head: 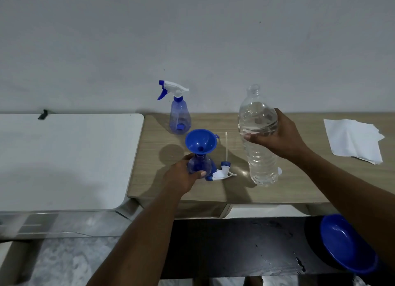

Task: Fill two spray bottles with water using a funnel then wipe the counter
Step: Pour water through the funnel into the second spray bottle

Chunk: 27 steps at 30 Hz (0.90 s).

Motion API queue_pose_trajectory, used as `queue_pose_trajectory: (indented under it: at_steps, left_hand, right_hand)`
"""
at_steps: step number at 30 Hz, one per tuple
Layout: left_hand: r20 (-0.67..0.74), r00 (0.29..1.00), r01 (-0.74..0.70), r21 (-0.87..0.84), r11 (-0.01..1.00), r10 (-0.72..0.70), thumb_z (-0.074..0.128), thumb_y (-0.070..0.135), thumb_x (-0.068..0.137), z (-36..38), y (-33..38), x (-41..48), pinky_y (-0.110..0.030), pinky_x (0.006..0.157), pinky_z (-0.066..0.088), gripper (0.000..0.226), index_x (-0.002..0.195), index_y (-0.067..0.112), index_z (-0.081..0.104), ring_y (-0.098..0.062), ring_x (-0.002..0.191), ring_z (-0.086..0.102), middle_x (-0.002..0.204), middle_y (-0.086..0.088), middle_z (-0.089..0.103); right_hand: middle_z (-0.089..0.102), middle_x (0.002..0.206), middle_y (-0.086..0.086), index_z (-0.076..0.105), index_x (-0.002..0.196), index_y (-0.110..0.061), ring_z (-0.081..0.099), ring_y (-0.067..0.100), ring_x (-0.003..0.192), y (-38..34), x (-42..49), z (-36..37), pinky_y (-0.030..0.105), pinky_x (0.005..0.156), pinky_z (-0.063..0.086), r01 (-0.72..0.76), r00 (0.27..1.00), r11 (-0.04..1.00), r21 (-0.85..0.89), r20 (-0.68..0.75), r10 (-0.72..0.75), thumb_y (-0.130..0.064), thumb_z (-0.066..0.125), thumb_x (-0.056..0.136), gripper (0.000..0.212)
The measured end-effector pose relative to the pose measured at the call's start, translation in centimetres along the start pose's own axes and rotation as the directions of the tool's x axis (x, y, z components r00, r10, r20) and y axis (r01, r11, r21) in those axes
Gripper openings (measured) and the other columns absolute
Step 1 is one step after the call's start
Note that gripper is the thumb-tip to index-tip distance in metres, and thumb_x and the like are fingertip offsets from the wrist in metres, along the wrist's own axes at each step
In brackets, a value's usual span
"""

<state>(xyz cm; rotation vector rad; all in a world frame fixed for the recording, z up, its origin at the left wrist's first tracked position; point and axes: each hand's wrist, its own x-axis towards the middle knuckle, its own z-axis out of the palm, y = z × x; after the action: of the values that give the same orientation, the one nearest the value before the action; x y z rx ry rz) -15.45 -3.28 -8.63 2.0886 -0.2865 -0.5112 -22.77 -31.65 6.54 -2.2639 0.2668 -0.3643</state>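
Clear water bottle [257, 136] in right hand [282, 136] grip; left hand [181, 175] grips funnelled spray bottle [197, 164].

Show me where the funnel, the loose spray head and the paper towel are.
funnel [200, 140]: head view, inside of the blue cone.
loose spray head [221, 172]: head view, white body lying on the counter.
paper towel [352, 139]: head view, middle of the white sheet.

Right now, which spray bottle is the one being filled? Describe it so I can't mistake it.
On the wooden counter, look near the front edge, by the left hand. The spray bottle there has a blue funnel in its neck and no trigger head; the other bottle, by the wall, keeps its head.
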Motion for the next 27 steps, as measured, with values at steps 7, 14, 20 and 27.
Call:
queue_pose_trajectory:
  at_steps: [7, 14, 20, 27]
  left_hand:
    - [-0.025, 1.0, -0.006, 0.033, 0.999, 0.007, 0.079, 0.054, 0.063, -0.2, 0.6, -0.3, -0.043, 0.092, 0.054, 0.064, 0.122, 0.048, 0.056, -0.007, 0.096, 0.068, 0.104, 0.022, 0.071]
    - [-0.035, 0.999, 0.015, 0.055, 0.998, -0.013, 0.075, 0.062, 0.057, -0.1, 0.7, -0.4, -0.044, 0.091, 0.054, 0.071, 0.123, 0.048, 0.053, -0.01, 0.097, 0.068, 0.105, 0.019, 0.071]
    - [-0.055, 0.998, 0.016, 0.106, 0.994, -0.011, 0.08, 0.05, 0.07, 0.0, 1.2, -0.5, -0.043, 0.094, 0.052, 0.064, 0.128, 0.043, 0.053, -0.012, 0.099, 0.065, 0.11, 0.016, 0.069]
    - [-0.063, 0.998, 0.022, 0.113, 0.993, -0.015, 0.08, 0.052, 0.069, 0.0, 1.1, -0.6, -0.043, 0.093, 0.053, 0.064, 0.126, 0.045, 0.053, -0.012, 0.099, 0.066, 0.108, 0.016, 0.069]
  right_hand:
    - [0.067, 0.112, -0.002, 0.044, 0.136, -0.026, 0.068, 0.017, 0.095, -0.6, -0.5, -0.8, 0.035, 0.079, 0.056, 0.085, 0.967, 0.983, -0.165, 0.251, -0.041, -0.054, 0.09, 0.057, 0.095]
    - [0.069, 0.105, 0.004, 0.038, 0.136, -0.031, 0.063, 0.023, 0.09, -1.7, -0.2, -0.4, 0.042, 0.079, 0.056, 0.179, 0.897, 0.914, -0.364, 0.442, 0.001, -0.064, 0.086, 0.058, 0.097]
    - [0.065, 0.095, -0.002, 0.036, 0.136, -0.03, 0.06, 0.022, 0.086, -2.3, -0.1, -0.1, 0.03, 0.07, 0.044, 0.237, 0.86, 0.869, -0.435, 0.509, 0.021, -0.059, 0.086, 0.062, 0.094]
    - [0.058, 0.078, -0.01, 0.037, 0.136, -0.027, 0.053, 0.021, 0.081, -2.8, 0.2, 0.3, 0.032, 0.07, 0.039, 0.308, 0.834, 0.808, -0.502, 0.551, 0.025, -0.055, 0.086, 0.065, 0.09]
